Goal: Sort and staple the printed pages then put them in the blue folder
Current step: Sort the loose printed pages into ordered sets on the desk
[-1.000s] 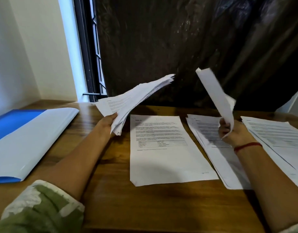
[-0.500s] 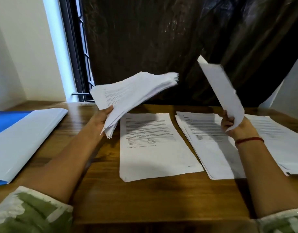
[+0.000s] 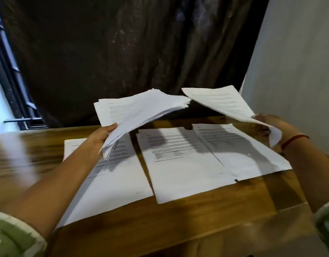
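Left hand clamped on stack; right hand pinching sheet; piles on table

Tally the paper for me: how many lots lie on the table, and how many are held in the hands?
On the table: 3 (left lot, middle lot, right lot)
Held stack (left hand): 1
Held sheet (right hand): 1
Total: 5

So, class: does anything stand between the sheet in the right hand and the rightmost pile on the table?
Nothing visible: the sheet in the right hand hangs above the rightmost pile, open space between.
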{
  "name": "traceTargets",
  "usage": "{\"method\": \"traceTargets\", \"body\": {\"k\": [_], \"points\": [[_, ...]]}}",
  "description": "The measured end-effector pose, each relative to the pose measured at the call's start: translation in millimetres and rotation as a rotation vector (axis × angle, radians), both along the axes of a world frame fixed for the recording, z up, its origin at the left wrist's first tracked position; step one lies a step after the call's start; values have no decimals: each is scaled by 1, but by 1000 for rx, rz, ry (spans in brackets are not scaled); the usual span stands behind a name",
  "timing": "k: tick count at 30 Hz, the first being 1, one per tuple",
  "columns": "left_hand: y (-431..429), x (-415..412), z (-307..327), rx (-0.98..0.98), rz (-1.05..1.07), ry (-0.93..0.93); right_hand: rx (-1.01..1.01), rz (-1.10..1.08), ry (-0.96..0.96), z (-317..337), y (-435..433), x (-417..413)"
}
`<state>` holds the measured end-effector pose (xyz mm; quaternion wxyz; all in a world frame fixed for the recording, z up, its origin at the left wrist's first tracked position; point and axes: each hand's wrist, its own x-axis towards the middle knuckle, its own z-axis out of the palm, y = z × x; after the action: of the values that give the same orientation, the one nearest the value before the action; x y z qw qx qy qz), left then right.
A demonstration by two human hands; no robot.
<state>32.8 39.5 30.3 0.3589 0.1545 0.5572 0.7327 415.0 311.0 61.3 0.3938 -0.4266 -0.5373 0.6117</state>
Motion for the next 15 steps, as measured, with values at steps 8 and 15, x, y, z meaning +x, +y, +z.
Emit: {"method": "traceTargets", "body": {"k": [8, 15], "points": [[45, 36, -10, -128, -28, 10, 326, -120, -506, -26, 51, 39], [44, 36, -18, -116, -68, 68, 489, -94, -604, -55, 58, 34]]}}
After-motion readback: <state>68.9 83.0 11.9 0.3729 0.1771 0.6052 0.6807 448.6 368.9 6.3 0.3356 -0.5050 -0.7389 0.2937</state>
